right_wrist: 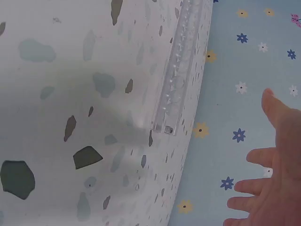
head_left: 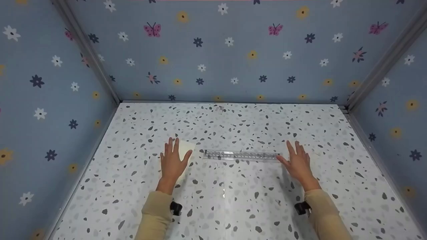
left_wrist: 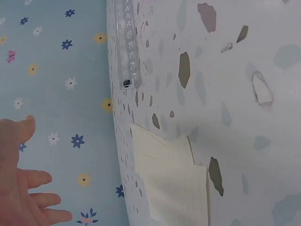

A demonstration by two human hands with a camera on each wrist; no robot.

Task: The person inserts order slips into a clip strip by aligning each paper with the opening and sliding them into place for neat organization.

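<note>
I hold both hands above the speckled table (head_left: 250, 206), fingers spread wide and nothing in either. My left hand (head_left: 173, 161) hovers over the cream paper (head_left: 187, 146), which lies as overlapping sheets. The clear ruler (head_left: 240, 155) lies flat to the right of the paper, between my hands, running sideways. My right hand (head_left: 298, 165) is by the ruler's right end, its thumb nearest, apart from it.

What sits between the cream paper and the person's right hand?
A clear plastic strip lies on the speckled tabletop between the cream paper and the right hand; the head view shows it.
</note>
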